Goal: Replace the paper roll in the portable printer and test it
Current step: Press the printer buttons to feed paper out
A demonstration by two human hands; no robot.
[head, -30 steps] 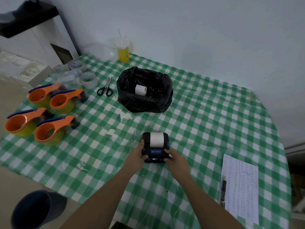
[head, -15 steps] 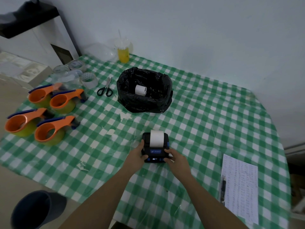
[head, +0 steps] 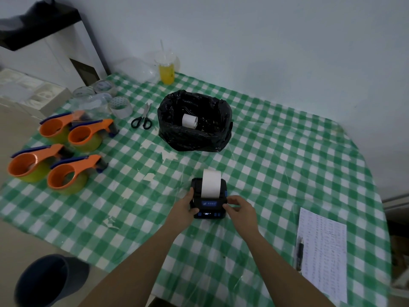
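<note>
A small black portable printer [head: 209, 203] with blue buttons and a lit display sits on the green checked tablecloth [head: 287, 165]. A white paper strip [head: 211, 182] curls up and back out of its top slot. My left hand [head: 185, 207] grips the printer's left side. At the printer's right front corner, my right hand [head: 240, 207] rests with its fingers on the front panel. A white paper roll [head: 189, 121] lies inside the black bag-lined bin [head: 194, 138] behind the printer.
Several orange tape dispensers [head: 66, 171] and clear tape rolls [head: 120, 107] fill the left side. Scissors [head: 141, 119] lie beside the bin, a yellow drink cup [head: 166, 70] stands by the wall. A printed sheet [head: 322, 251] and pen [head: 299, 251] lie at right. A dark stool [head: 44, 280] stands below left.
The white paper strip has fed further out of the printer, rising and curling back. Both hands have stayed on the printer.
</note>
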